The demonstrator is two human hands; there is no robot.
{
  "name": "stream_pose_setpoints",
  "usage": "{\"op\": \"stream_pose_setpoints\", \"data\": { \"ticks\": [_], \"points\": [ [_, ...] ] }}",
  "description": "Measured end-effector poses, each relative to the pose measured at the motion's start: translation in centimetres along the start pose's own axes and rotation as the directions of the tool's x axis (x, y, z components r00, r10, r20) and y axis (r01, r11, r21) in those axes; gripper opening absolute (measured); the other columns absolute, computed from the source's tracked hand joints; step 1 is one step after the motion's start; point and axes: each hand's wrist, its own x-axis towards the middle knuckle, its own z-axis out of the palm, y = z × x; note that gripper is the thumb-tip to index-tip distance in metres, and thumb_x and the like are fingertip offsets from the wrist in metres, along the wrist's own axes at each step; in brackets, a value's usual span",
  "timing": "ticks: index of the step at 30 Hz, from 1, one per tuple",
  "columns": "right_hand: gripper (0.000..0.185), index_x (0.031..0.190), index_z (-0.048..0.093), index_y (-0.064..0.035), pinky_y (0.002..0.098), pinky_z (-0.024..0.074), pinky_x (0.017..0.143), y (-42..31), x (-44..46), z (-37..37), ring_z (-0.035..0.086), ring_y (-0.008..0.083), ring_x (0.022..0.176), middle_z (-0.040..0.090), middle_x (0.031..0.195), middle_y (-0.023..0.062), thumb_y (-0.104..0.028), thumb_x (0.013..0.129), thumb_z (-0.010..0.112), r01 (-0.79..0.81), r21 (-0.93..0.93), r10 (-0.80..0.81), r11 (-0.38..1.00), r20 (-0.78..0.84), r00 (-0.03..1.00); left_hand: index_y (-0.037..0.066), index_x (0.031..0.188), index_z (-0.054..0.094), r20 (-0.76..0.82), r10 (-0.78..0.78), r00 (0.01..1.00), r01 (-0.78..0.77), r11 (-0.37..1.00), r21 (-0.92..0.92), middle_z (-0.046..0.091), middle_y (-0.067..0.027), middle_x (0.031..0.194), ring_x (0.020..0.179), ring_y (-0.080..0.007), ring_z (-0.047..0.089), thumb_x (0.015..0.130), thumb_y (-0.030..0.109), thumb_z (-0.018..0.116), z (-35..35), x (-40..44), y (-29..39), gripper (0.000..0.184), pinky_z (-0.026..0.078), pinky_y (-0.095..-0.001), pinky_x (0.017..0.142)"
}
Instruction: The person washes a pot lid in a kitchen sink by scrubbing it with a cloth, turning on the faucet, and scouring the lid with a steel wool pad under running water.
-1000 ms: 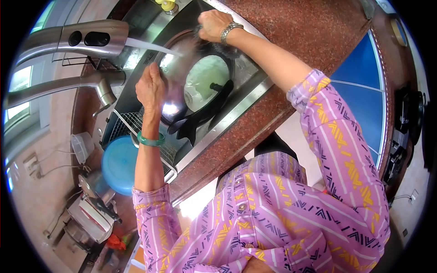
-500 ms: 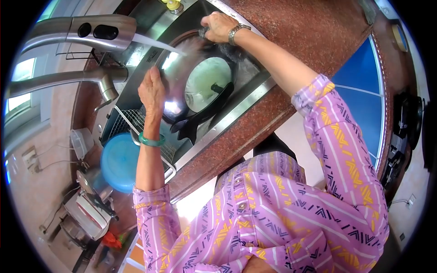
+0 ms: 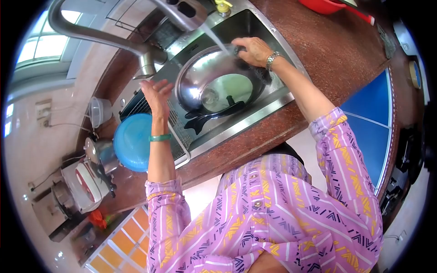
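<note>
A large shiny steel lid with a glass window and a black handle [image 3: 187, 88] lies tilted in the steel sink [image 3: 246, 22]. Water from the tap [image 3: 189, 13] runs onto its upper edge. My right hand [image 3: 256, 52], with a watch on the wrist, is at that edge, fingers closed round a dark scouring pad [image 3: 237, 49] that shows only in part. Another dark, mesh-like patch is visible below the wrist; I cannot make out what it is. Off to the left, my left hand [image 3: 157, 95] is raised beside the lid with fingers spread, holding nothing.
A wire rack [image 3: 181, 141] spans the sink's left end, next to a blue round basin [image 3: 133, 142]. A yellow-topped soap pump [image 3: 223, 7] stands behind the sink. On the right counter is a red strainer-like bowl [image 3: 322, 5]. Kitchen appliances stand at the far left.
The view has shifted, so the sink appears farther right. My left hand has come away from the lid's side and its fingers have spread. My right hand stays at the lid's upper edge.
</note>
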Motion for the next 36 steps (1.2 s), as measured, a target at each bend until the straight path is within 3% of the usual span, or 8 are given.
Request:
{"op": "stream_pose_setpoints", "data": {
  "ticks": [7,15,17,19,22,24,29,36],
  "points": [
    [0.033,0.104,0.059,-0.0116,0.0436,0.0458,0.08,-0.7,-0.9,0.3,0.057,0.0363,0.089,0.061,0.094,0.0175,-0.014,0.072,0.05,-0.004,-0.077,0.001,0.997,-0.035,0.999,0.004,0.092,0.046,0.136,0.467,0.874,-0.482,0.795,0.369,0.055,-0.0079,0.072,0.058,-0.0156,0.057,0.093,0.044,0.042,-1.6,1.9,2.4,0.041,0.047,-0.0252,0.051],
    [0.036,0.108,0.056,-0.0082,0.0398,0.0451,0.079,-2.4,-1.2,1.4,0.056,0.0346,0.09,0.06,0.095,0.0159,-0.009,0.073,0.052,0.037,-0.073,-0.039,0.997,-0.028,0.999,0.004,0.074,0.058,0.014,0.333,0.943,-0.315,0.878,0.361,0.056,-0.0053,0.065,0.056,-0.0108,0.054,0.09,0.047,0.046,-1.1,2.5,2.9,0.048,0.041,-0.0242,0.051],
    [0.035,0.108,0.056,-0.0083,0.0397,0.0452,0.079,-2.8,-1.4,1.4,0.056,0.0343,0.09,0.06,0.096,0.0155,-0.01,0.073,0.053,0.06,-0.081,-0.064,0.995,-0.049,0.997,0.003,0.09,0.063,0.124,0.435,0.892,-0.386,0.586,0.712,0.064,-0.0116,0.079,0.074,-0.0224,0.06,0.088,0.046,0.049,0.0,2.3,0.9,0.045,0.045,-0.0334,0.067],
    [0.036,0.109,0.056,-0.0084,0.0394,0.0452,0.079,-3.2,-1.8,1.2,0.056,0.0341,0.09,0.06,0.097,0.0152,-0.01,0.073,0.055,0.042,-0.068,-0.042,0.997,-0.011,0.999,0.007,0.106,0.059,0.394,0.442,0.806,-0.575,0.426,0.699,0.064,-0.0158,0.087,0.085,-0.0289,0.062,0.087,0.042,0.051,3.6,-1.1,1.1,0.041,0.045,-0.0385,0.074],
    [0.036,0.111,0.056,-0.0088,0.0373,0.0453,0.08,-3.1,-2.5,1.4,0.057,0.0331,0.091,0.06,0.099,0.0149,-0.011,0.074,0.057,0.091,-0.07,-0.093,0.993,-0.033,0.995,0.01,0.098,0.061,0.508,0.268,0.818,-0.574,0.425,0.7,0.063,-0.0164,0.082,0.08,-0.0339,0.061,0.087,0.044,0.05,6.3,-2.0,1.1,0.037,0.046,-0.0413,0.069],
    [0.037,0.111,0.055,-0.0097,0.0362,0.0455,0.08,-2.8,-3.0,1.3,0.058,0.0322,0.091,0.06,0.099,0.0142,-0.014,0.074,0.059,0.102,-0.035,-0.104,0.994,-0.062,0.993,0.012,0.086,0.061,0.468,0.229,0.854,-0.502,0.128,0.855,0.062,-0.0166,0.078,0.077,-0.0383,0.059,0.087,0.049,0.045,7.4,-2.0,1.3,0.04,0.045,-0.0446,0.065],
    [0.047,0.111,0.05,-0.0149,0.0337,0.0476,0.076,-1.8,-4.2,-1.4,0.06,0.0258,0.085,0.06,0.094,0.0113,-0.028,0.069,0.068,-0.132,0.276,0.197,0.952,-0.222,0.955,0.012,0.08,0.061,0.347,0.315,0.883,-0.412,0.169,0.896,0.062,-0.0171,0.077,0.079,-0.0391,0.058,0.088,0.056,0.035,7.2,-1.0,0.5,0.051,0.044,-0.0464,0.065],
    [0.038,0.1,0.059,-0.0129,0.0371,0.0473,0.077,-0.8,-4.5,-1.4,0.06,0.0317,0.088,0.063,0.09,0.0156,-0.031,0.068,0.067,-0.174,0.222,0.239,0.959,-0.311,0.92,0.012,0.084,0.064,0.237,0.352,0.905,-0.358,0.333,0.872,0.063,-0.0162,0.078,0.081,-0.0373,0.059,0.087,0.058,0.035,6.8,-1.2,0.2,0.055,0.045,-0.0441,0.07]
  ]
}}
